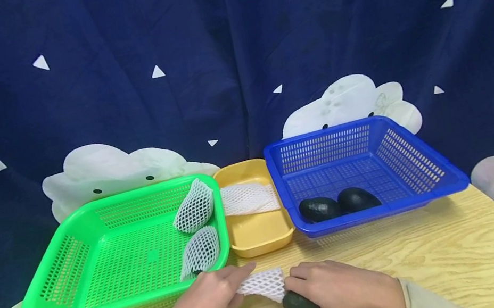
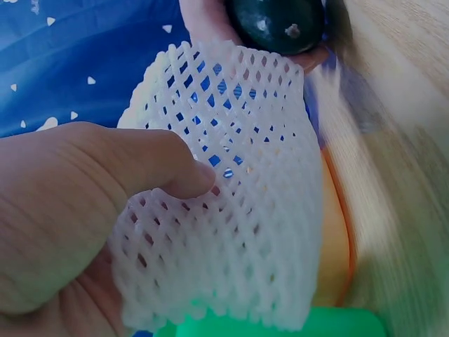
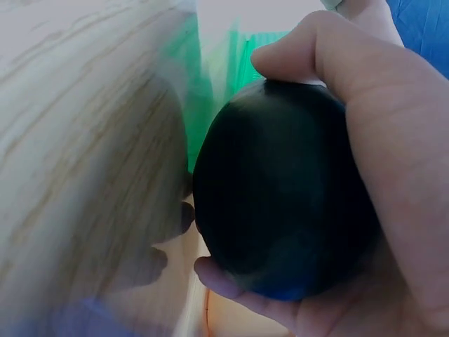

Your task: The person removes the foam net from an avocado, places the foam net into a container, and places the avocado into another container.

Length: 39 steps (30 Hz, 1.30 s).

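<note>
- Left hand [image 1: 213,296]: thumb and fingers pinching net [image 1: 265,283], lower centre of head view.
- Right hand [image 1: 328,287]: fingers and thumb clamped round avocado [image 1: 300,305], just right of net.
- Right wrist view: avocado at centre, thumb above, a fingertip below.
- Left wrist view: avocado at top, beyond net.

In front of you, a wood-grained counter [image 1: 436,248] carries a green basket [image 1: 133,263] at left, a blue basket [image 1: 337,172] at right, a yellow tray [image 1: 259,230] between.

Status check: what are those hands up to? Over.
Left hand pinching net; right hand gripping avocado. Avocado at net's end, outside it. Nothing visibly between them.
</note>
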Tool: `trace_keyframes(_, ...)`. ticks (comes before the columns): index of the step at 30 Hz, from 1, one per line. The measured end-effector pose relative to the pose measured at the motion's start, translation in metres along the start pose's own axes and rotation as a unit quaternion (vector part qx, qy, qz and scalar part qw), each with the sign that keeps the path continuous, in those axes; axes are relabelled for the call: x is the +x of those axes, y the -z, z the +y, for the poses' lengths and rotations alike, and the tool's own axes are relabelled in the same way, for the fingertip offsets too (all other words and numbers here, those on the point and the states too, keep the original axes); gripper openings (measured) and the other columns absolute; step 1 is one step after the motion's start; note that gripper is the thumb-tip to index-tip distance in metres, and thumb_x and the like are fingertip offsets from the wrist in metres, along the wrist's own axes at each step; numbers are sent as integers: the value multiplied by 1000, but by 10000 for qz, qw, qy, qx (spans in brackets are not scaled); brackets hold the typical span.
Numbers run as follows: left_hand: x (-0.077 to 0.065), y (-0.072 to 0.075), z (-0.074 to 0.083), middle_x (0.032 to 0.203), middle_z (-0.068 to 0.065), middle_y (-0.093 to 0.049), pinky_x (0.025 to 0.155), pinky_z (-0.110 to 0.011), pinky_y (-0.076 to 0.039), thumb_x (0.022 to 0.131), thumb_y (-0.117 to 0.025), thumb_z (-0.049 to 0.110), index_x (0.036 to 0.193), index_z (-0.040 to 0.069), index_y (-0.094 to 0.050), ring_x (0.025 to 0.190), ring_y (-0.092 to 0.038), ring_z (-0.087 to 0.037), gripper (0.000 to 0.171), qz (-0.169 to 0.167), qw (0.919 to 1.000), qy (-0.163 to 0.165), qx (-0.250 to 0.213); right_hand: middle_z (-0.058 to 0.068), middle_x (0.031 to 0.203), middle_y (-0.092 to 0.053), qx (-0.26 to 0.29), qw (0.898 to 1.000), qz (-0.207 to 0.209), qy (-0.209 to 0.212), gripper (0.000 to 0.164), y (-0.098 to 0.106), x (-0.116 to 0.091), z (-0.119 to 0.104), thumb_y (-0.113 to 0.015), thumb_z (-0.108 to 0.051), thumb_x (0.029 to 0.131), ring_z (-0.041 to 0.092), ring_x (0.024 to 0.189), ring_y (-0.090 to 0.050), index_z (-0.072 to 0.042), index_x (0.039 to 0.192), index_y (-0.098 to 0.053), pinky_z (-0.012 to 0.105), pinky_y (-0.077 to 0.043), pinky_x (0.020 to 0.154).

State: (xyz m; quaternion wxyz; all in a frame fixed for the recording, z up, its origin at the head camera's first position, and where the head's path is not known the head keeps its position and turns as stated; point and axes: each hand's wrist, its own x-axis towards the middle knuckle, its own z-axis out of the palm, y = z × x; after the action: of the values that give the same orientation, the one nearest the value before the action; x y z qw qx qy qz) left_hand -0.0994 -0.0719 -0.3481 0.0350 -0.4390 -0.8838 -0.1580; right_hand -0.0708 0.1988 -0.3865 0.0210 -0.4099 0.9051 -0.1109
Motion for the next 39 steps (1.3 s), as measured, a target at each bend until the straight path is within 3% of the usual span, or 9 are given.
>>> trace_keyframes(6,2,0,0,93,7,-72,61,-12,-49,85,-70,15,125,11,-65,75,-62,1,40,124,9999,-89,53,-16,84,-48,-163,9998,101,-47,38,-2,-1,0,-72,-41,68,-5,72,-39,-26,97,-54,8,-32,57)
trace_keyframes(13,4,3,2,89,8,-71,57,-7,-42,82,-71,12,122,12,-67,68,-56,4,40,411,9988,-195,160,-16,88,-50,-192,9997,97,-72,40,-1,-3,1,-71,-42,69,-3,78,-43,-25,101,-54,9,-36,62)
trace_keyframes(19,5,10,2,100,9,-75,67,-11,-53,74,-72,4,120,13,-69,83,-67,2,47,960,9949,-281,150,-16,88,-50,-47,9999,-27,-119,38,1,-3,2,-69,-42,72,-3,79,-45,-26,102,-52,11,-38,63)
trace_keyframes(27,11,18,3,102,7,-75,73,-17,-57,75,-71,3,122,14,-67,89,-69,-1,49,956,9947,-320,212,-16,88,-51,14,9998,72,-173,39,1,-4,1,-70,-41,69,-2,78,-45,-26,103,-54,10,-37,62)
trace_keyframes(32,16,26,1,100,0,-76,73,-23,-60,72,-72,2,117,10,-70,89,-72,-9,45,1256,9903,-526,283,-15,90,-52,137,9998,5,-176,38,1,-3,4,-69,-40,72,-2,78,-45,-24,103,-56,10,-37,62)
trace_keyframes(39,26,30,-2,93,-1,-76,70,-24,-59,72,-77,3,113,9,-71,82,-71,-8,41,1531,9859,-653,171,-15,92,-54,52,9999,101,-83,41,0,-3,6,-69,-41,71,-2,80,-47,-23,106,-58,9,-38,65)
